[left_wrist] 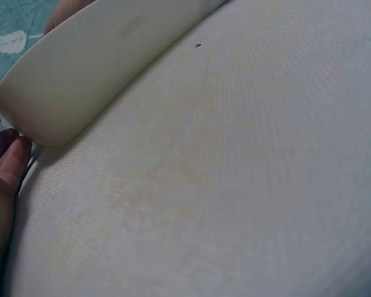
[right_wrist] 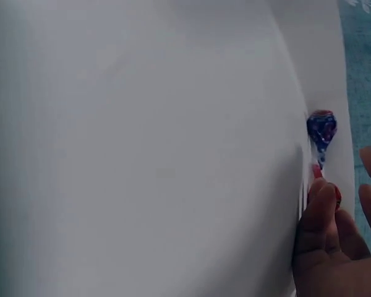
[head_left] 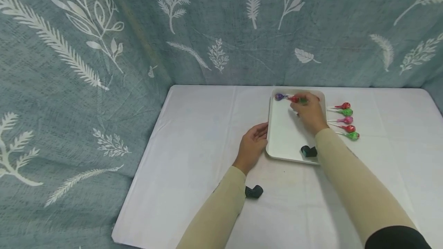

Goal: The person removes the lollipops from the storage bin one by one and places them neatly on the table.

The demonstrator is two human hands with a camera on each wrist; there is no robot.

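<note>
A white rectangular tray [head_left: 283, 133] lies at the back of the table. My left hand [head_left: 253, 145] rests against its left side, relaxed fingers [left_wrist: 13, 162] touching the outer wall near a corner. Over the tray's far end, my right hand [head_left: 309, 112] pinches a red lollipop [right_wrist: 337, 197], partly hidden by the fingers. Beside those fingertips, a purple-blue lollipop [right_wrist: 322, 126] lies along the far wall inside the tray. Some green wrapper [head_left: 303, 101] shows under the right hand in the head view.
Several lollipops in red, green and pink lie in a column right of the tray, such as a pink lollipop [head_left: 347, 120], sticks pointing left. Small black pieces show by each sleeve. A patterned blue-green curtain [head_left: 228, 22] hangs behind the white-covered table [head_left: 197, 145].
</note>
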